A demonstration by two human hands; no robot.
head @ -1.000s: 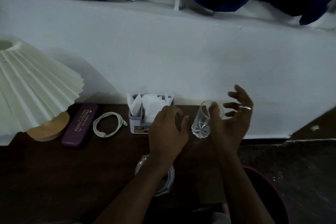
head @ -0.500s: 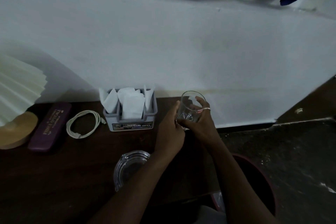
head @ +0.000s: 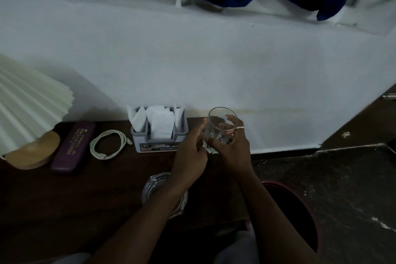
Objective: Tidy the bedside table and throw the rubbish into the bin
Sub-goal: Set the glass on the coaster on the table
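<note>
Since a second ago the glass (head: 216, 118) has been taken up by the right hand (head: 233, 148), whose fingers, then spread, are now curled round it. It is held tilted beside the left hand (head: 190, 152), which is laid against its cut base with fingers bent; whether it grips cannot be told. A glass dish (head: 153, 186) on the desk (head: 64, 199) is partly hidden under the left forearm, and the bin (head: 278, 185) is crossed by the right forearm.

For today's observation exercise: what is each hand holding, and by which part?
Right hand grips the glass round its lower body. Left hand touches its side; grip unclear.
</note>
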